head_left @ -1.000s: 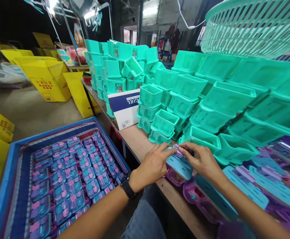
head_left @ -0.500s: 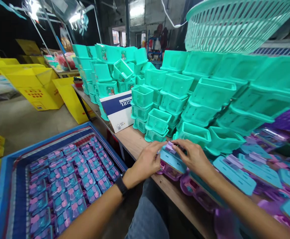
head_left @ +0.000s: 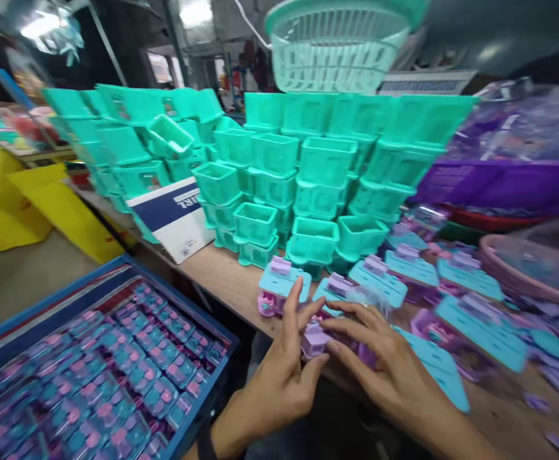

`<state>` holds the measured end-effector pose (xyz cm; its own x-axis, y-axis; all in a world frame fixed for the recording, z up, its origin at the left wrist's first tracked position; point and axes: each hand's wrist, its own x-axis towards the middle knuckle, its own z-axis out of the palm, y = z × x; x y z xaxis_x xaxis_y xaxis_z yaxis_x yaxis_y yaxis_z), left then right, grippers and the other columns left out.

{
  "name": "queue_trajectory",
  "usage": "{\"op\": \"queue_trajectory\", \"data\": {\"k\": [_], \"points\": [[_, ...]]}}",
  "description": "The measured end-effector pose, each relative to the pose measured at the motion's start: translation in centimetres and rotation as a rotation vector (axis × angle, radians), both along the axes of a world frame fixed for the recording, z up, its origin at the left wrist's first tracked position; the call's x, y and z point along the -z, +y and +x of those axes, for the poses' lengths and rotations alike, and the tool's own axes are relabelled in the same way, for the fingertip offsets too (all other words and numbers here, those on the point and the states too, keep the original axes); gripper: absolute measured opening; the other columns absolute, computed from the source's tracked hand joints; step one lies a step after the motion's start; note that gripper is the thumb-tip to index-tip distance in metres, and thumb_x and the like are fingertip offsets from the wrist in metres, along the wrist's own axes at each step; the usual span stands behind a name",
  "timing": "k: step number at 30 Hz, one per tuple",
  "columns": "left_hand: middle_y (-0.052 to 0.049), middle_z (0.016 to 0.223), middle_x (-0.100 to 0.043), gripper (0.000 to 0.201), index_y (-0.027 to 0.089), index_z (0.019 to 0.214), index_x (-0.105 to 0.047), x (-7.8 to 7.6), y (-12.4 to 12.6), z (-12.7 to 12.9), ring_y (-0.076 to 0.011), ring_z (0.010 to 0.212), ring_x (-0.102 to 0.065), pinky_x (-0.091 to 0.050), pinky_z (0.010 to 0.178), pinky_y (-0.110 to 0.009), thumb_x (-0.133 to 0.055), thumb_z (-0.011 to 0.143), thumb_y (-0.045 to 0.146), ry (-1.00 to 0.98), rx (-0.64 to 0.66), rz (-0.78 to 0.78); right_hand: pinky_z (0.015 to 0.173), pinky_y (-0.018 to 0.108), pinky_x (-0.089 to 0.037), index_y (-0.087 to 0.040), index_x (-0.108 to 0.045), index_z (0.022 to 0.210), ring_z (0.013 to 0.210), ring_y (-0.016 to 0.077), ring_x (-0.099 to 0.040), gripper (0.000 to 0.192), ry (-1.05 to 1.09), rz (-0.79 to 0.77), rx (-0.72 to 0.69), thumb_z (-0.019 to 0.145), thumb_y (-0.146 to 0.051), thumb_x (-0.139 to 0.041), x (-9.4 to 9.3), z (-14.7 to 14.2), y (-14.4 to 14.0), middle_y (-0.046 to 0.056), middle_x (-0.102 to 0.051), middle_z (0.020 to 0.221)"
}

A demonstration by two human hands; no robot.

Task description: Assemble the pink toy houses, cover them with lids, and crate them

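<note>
Head view has swung right and dipped compared with a second ago: the blue crate (head_left: 44, 306) of packed purple-and-teal cases has slid to the near left, and the wall of teal tubs (head_left: 279, 166) now fills the middle, with a purple bin (head_left: 494, 182) newly showing at far right. On the wooden surface (head_left: 222, 278), a teal card pack (head_left: 279, 284) now lies alone just beyond the hands, seemingly the one they held before. Both hands have drawn nearer and now meet over a small lilac piece (head_left: 313, 338): the left hand (head_left: 279, 377) pinches it with thumb and spread fingers, the right hand (head_left: 379, 364) lies curled against it, fingertips touching. Motion blur smears the right side, and the hands hide what lies beneath the piece.
</note>
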<state>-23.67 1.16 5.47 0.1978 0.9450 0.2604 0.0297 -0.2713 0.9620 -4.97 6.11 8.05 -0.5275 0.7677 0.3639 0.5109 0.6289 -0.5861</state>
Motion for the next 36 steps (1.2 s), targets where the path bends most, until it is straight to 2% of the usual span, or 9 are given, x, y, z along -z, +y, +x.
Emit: {"op": "queue_trajectory", "data": {"k": [3,8,10,13,16,19,25,30,36], "points": [[-0.005,0.166,-0.033,0.095,0.048,0.158,0.012,0.3,-1.1,1.9,-0.0206,0.153,-0.034,-0.031,0.126,-0.042,-0.05,0.099,0.008,0.066,0.143,0.034,0.096,0.038,-0.056,-0.034,-0.074,0.113,0.11,0.0226,-0.068,0.024,-0.004,-0.171,0.053,0.097,-0.046,-0.061,-0.6,3.1,-2.7,0.003,-0.072,0.117],[-0.002,0.152,-0.052,0.095,0.05,0.159,0.005,1.3,-1.8,5.5,-0.0205,0.135,-0.057,-0.047,0.116,-0.04,-0.06,0.099,0.018,0.11,0.218,-0.027,0.073,0.027,-0.058,-0.029,-0.074,0.101,0.083,0.0188,-0.069,0.033,0.101,-0.477,0.192,0.093,-0.059,-0.062,-1.3,8.1,-4.4,0.001,-0.075,0.097],[-0.003,0.148,-0.055,0.089,0.047,0.16,0.0,1.4,-1.3,6.8,-0.0209,0.13,-0.06,-0.05,0.112,-0.04,-0.06,0.1,0.022,0.161,0.129,0.013,0.07,0.027,-0.057,-0.027,-0.074,0.102,0.084,0.0204,-0.069,0.034,0.11,-0.42,0.257,0.094,-0.058,-0.061,-0.8,9.8,-3.4,0.002,-0.074,0.094],[-0.006,0.145,-0.055,0.068,0.038,0.159,-0.019,1.3,0.4,8.0,-0.0224,0.132,-0.055,-0.047,0.115,-0.044,-0.05,0.102,0.018,0.294,-0.032,0.224,0.077,0.033,-0.056,-0.026,-0.074,0.101,0.091,0.0241,-0.069,0.034,0.08,-0.156,0.328,0.094,-0.056,-0.061,0.5,11.4,-0.8,0.005,-0.074,0.098],[-0.009,0.143,-0.053,0.06,0.028,0.153,-0.034,1.2,2.3,8.6,-0.0233,0.134,-0.047,-0.043,0.118,-0.045,-0.042,0.098,0.005,0.447,-0.015,0.371,0.079,0.038,-0.056,-0.026,-0.072,0.099,0.09,0.0257,-0.069,0.032,0.003,0.004,0.303,0.097,-0.053,-0.056,1.5,11.9,1.3,0.006,-0.074,0.096],[-0.01,0.147,-0.05,0.068,0.021,0.148,-0.043,1.4,3.5,8.9,-0.0259,0.134,-0.043,-0.041,0.119,-0.046,-0.042,0.085,-0.004,0.564,0.052,0.416,0.081,0.041,-0.057,-0.026,-0.072,0.104,0.093,0.0259,-0.069,0.031,-0.066,0.107,0.241,0.101,-0.049,-0.051,1.7,12.1,2.1,0.006,-0.075,0.099],[-0.014,0.149,-0.05,0.075,0.013,0.147,-0.042,2.0,4.0,8.9,-0.029,0.135,-0.04,-0.038,0.116,-0.049,-0.043,0.075,-0.006,0.702,0.066,0.543,0.084,0.043,-0.057,-0.026,-0.068,0.116,0.095,0.0264,-0.069,0.028,-0.143,0.252,0.175,0.104,-0.041,-0.048,1.5,12.5,1.9,0.006,-0.075,0.1],[-0.014,0.143,-0.058,0.073,0.013,0.147,-0.041,2.6,4.0,8.8,-0.028,0.13,-0.048,-0.031,0.107,-0.049,-0.041,0.077,-0.005,0.772,0.036,0.604,0.079,0.043,-0.058,-0.021,-0.068,0.106,0.088,0.0263,-0.067,0.023,-0.175,0.296,0.134,0.104,-0.033,-0.049,1.5,12.2,1.6,0.008,-0.073,0.095],[-0.011,0.137,-0.065,0.067,0.017,0.145,-0.045,3.2,4.1,8.9,-0.0266,0.122,-0.057,-0.025,0.103,-0.048,-0.038,0.081,-0.004,0.795,-0.084,0.725,0.094,0.047,-0.055,-0.023,-0.065,0.12,0.101,0.0266,-0.067,0.022,-0.076,0.297,0.287,0.103,-0.024,-0.051,2.8,10.8,0.4,0.009,-0.073,0.104]]}}
